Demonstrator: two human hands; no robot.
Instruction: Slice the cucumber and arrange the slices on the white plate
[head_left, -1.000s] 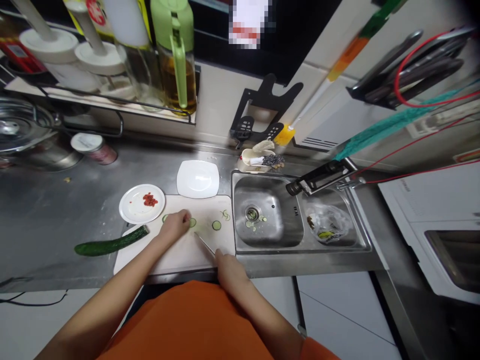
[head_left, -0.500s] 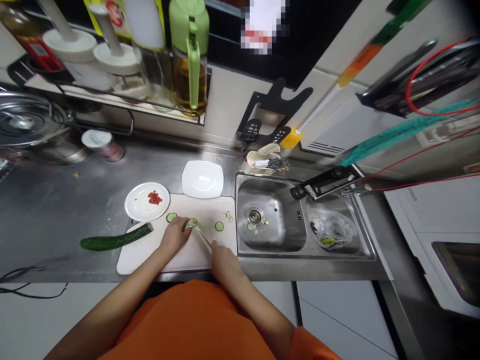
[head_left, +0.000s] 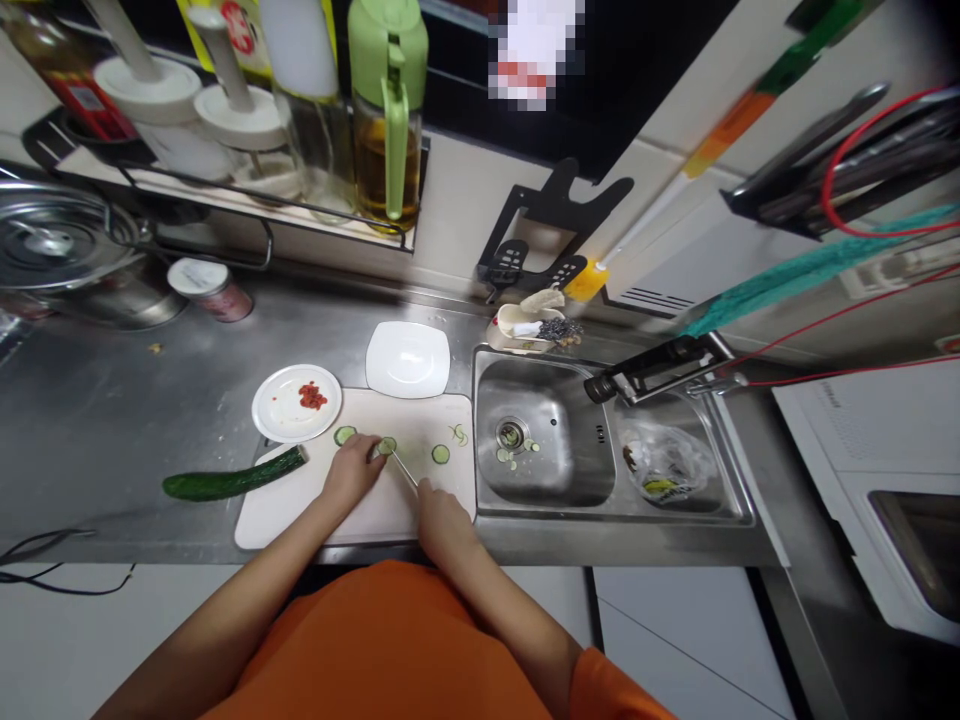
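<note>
My left hand (head_left: 355,467) is closed at the fingertips on a round cucumber slice (head_left: 387,446) on the white cutting board (head_left: 300,505). In my right hand (head_left: 444,517) is a knife (head_left: 406,469), its thin blade slanting up and left, with the tip at that slice. Another cucumber slice (head_left: 346,435) lies to the left, and a third slice (head_left: 441,454) to the right. Thin curved peel strips (head_left: 458,435) rest near the board's right edge. A cut cucumber (head_left: 225,483) lies partly over the board's left edge.
A white plate with red pieces (head_left: 277,415) and a bare square white plate (head_left: 409,358) stand behind the board. To the right is the steel sink (head_left: 570,470) with scraps and a faucet (head_left: 652,365). A bottle rack (head_left: 300,205) hangs above the counter.
My right hand and the knife have shifted slightly left and the blade's angle is a little steeper. My left hand stays at the same slice. The view has moved slightly.
</note>
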